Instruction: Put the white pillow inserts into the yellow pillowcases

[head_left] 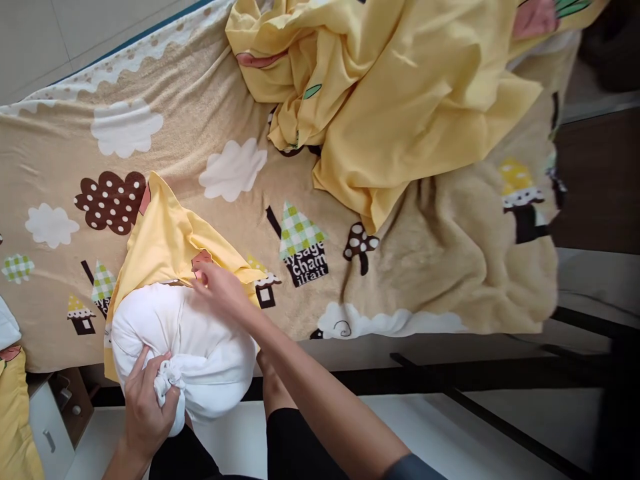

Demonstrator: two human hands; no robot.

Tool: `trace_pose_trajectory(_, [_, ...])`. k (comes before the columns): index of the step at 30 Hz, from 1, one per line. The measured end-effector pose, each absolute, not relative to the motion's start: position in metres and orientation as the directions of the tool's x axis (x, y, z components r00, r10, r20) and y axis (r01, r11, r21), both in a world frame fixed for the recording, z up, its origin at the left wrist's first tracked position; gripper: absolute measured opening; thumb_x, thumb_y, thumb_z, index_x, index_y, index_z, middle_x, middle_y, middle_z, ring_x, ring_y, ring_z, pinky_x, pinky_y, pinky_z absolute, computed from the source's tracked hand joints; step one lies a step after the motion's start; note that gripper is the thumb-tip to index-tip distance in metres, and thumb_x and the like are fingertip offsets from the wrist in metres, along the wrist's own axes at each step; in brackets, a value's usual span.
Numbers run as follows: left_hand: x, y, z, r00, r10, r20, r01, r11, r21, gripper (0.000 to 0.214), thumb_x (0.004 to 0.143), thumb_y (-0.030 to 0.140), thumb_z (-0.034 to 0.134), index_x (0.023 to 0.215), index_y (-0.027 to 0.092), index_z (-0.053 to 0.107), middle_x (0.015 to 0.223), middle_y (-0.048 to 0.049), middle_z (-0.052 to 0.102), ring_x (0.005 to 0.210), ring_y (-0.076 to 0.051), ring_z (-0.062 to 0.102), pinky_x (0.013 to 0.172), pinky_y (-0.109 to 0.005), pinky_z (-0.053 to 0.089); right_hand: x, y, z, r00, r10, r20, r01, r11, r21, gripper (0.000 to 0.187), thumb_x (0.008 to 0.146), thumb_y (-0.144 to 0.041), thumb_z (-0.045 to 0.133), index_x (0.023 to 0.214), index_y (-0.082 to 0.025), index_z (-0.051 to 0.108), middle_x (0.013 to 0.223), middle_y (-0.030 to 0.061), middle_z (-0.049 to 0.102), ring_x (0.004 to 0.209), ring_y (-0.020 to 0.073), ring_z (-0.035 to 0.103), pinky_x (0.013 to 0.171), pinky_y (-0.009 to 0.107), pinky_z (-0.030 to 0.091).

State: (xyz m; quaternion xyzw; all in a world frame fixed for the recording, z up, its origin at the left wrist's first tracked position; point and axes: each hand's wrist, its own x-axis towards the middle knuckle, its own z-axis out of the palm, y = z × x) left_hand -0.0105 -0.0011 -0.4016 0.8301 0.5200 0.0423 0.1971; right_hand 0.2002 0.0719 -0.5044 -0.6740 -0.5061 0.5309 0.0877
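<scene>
A plump white pillow (pixel 215 363) rests at the near edge of the bed, its cloth twisted into a knot-like bunch at the near end. My left hand (pixel 150 403) is closed around that bunch. Against the pillow's far side lies a yellow pillowcase (pixel 160 230) with a reddish print, spread out to a pointed corner and partly under the pillow. My right hand (pixel 217 287) reaches across the pillow to the pillowcase's near edge. Its slightly blurred fingers are curled together on the cloth by the reddish patch.
A larger crumpled yellow cloth (pixel 400 113) with printed patches covers the far right of the bed. Beneath everything is a beige blanket (pixel 300 180) with clouds and houses. More yellow fabric (pixel 20 420) hangs at lower left beside a small cabinet (pixel 50 427). A dark bed frame (pixel 480 377) runs along the near side.
</scene>
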Motion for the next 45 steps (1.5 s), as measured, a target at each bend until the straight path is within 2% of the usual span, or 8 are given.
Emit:
trace_pose_trajectory(5, [-0.014, 0.011, -0.366, 0.585, 0.797, -0.147, 0.777, -0.499, 0.385, 0.024, 0.086, 0.021, 0.047, 0.108, 0.018, 0.056, 0.087, -0.0070, 0.073, 0.096, -0.027, 0.072, 0.078, -0.034, 0.059, 0.175, 0.081, -0.548, -0.052, 0.700, -0.712, 0.780, -0.417, -0.467, 0.041, 0.083, -0.013, 0.061, 0.123, -0.006, 0.056, 0.108, 0.0206, 0.068, 0.096, 0.0281, 0.065, 0.065, 0.030, 0.040])
trace_pose_trajectory(12, [0.008, 0.019, -0.349, 0.807, 0.557, -0.194, 0.575, -0.667, 0.475, 0.019, 0.079, 0.017, 0.048, 0.096, 0.015, 0.057, 0.076, -0.0052, 0.065, 0.072, -0.019, 0.064, 0.126, -0.057, 0.012, 0.192, 0.055, -0.514, -0.012, 0.875, -0.483, 0.729, -0.323, -0.603, 0.037, 0.075, -0.001, 0.047, 0.104, -0.019, 0.061, 0.083, 0.0049, 0.070, 0.068, 0.0167, 0.059, 0.057, 0.025, 0.028])
trace_pose_trajectory(16, [0.052, 0.055, -0.384, 0.739, 0.584, -0.335, 0.667, -0.563, 0.488, 0.014, 0.083, 0.024, 0.048, 0.091, 0.017, 0.059, 0.082, -0.0062, 0.063, 0.082, -0.022, 0.062, 0.122, -0.060, 0.022, 0.197, 0.047, -0.493, -0.030, 0.969, -0.244, 0.680, -0.159, -0.716, 0.019, 0.079, -0.007, 0.049, 0.086, -0.019, 0.061, 0.071, 0.0030, 0.066, 0.061, 0.0148, 0.054, 0.057, 0.025, 0.029])
trace_pose_trajectory(23, [0.076, 0.086, -0.449, 0.727, 0.441, -0.526, 0.678, -0.580, 0.452, 0.021, 0.086, 0.023, 0.053, 0.101, 0.012, 0.064, 0.143, -0.0184, 0.050, 0.142, -0.031, 0.038, 0.123, -0.050, 0.023, 0.224, 0.061, -0.519, 0.098, 0.967, -0.235, 0.789, -0.220, -0.574, 0.024, 0.085, -0.009, 0.045, 0.088, -0.019, 0.067, 0.077, 0.0051, 0.067, 0.068, 0.0158, 0.056, 0.061, 0.026, 0.032])
trace_pose_trajectory(29, [0.078, 0.096, -0.456, 0.501, 0.421, -0.756, 0.818, -0.515, 0.255, 0.027, 0.091, 0.021, 0.044, 0.104, 0.010, 0.064, 0.117, -0.0175, 0.067, 0.115, -0.029, 0.062, 0.105, -0.045, 0.045, 0.262, 0.032, -0.544, 0.249, 0.893, -0.376, 0.867, -0.378, -0.324, 0.039, 0.078, -0.004, 0.045, 0.105, -0.019, 0.068, 0.091, 0.0096, 0.069, 0.077, 0.0202, 0.060, 0.055, 0.028, 0.030])
trace_pose_trajectory(33, [0.105, 0.106, -0.460, 0.536, 0.277, -0.798, 0.739, -0.611, 0.284, 0.031, 0.092, 0.025, 0.044, 0.103, 0.008, 0.067, 0.091, -0.0179, 0.072, 0.089, -0.031, 0.070, 0.082, -0.042, 0.051, 0.267, -0.006, -0.539, 0.322, 0.921, -0.218, 0.811, -0.387, -0.438, 0.032, 0.081, -0.011, 0.043, 0.097, -0.020, 0.070, 0.080, 0.0067, 0.070, 0.065, 0.0175, 0.059, 0.055, 0.027, 0.039])
trace_pose_trajectory(38, [0.133, 0.098, -0.492, 0.643, 0.283, -0.712, 0.702, -0.589, 0.400, 0.027, 0.088, 0.017, 0.047, 0.091, 0.010, 0.074, 0.090, -0.0200, 0.072, 0.090, -0.030, 0.070, 0.082, -0.042, 0.049, 0.245, -0.021, -0.522, 0.355, 0.933, -0.052, 0.747, -0.317, -0.584, 0.031, 0.092, -0.018, 0.041, 0.092, -0.019, 0.072, 0.078, 0.0073, 0.072, 0.070, 0.0166, 0.067, 0.064, 0.026, 0.051])
trace_pose_trajectory(45, [0.128, 0.104, -0.533, 0.598, 0.434, -0.674, 0.777, -0.520, 0.355, 0.039, 0.096, 0.026, 0.040, 0.121, 0.013, 0.068, 0.117, -0.0187, 0.068, 0.115, -0.031, 0.063, 0.099, -0.045, 0.047, 0.238, -0.024, -0.516, 0.436, 0.898, 0.056, 0.760, -0.335, -0.557, 0.028, 0.095, -0.021, 0.045, 0.084, -0.020, 0.070, 0.065, 0.0045, 0.067, 0.060, 0.0145, 0.062, 0.059, 0.025, 0.047])
